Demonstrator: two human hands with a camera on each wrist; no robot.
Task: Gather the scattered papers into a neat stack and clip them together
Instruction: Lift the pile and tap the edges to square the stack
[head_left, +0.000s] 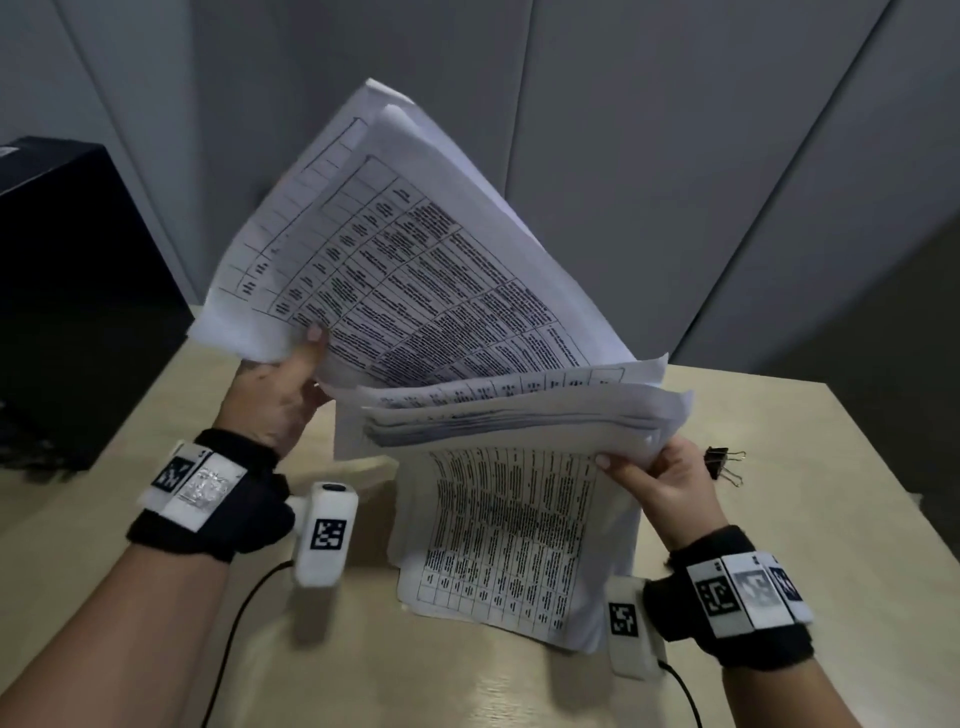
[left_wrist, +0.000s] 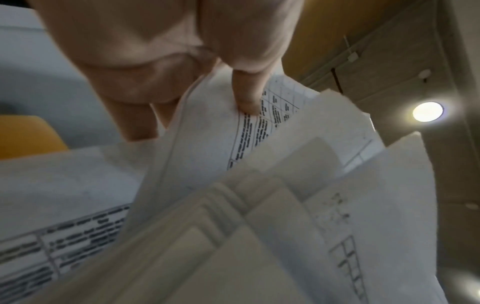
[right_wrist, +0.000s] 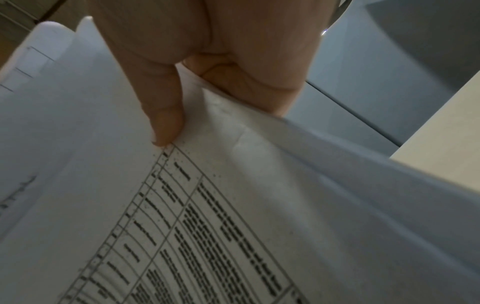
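Well, from where I stand the tabletop (head_left: 519, 675), pale wood, takes up most of the scene, with a dark box (head_left: 67, 291) off at its left edge. Above it the papers (head_left: 415, 270) are mostly gathered but far from neat: a fanned bundle of printed table sheets is lifted into the air, its corners splayed in several directions, while a few more sheets (head_left: 509, 540) lie flat on the tabletop beneath it, themselves slightly askew. The left hand (head_left: 275, 395) grips the raised bundle at its lower left corner, thumb pressed on the top sheet and fingers behind. The right hand (head_left: 665, 483) pinches the bundle's lower right edge between thumb and fingers. The binder clip (head_left: 722, 465), small and black with wire handles, sits on the tabletop just beyond the right hand, untouched and clear of the paper.

As I judge it, collecting is about done, yet the sheets below have to join the bundle, the edges need squaring, and the clipping has not begun.
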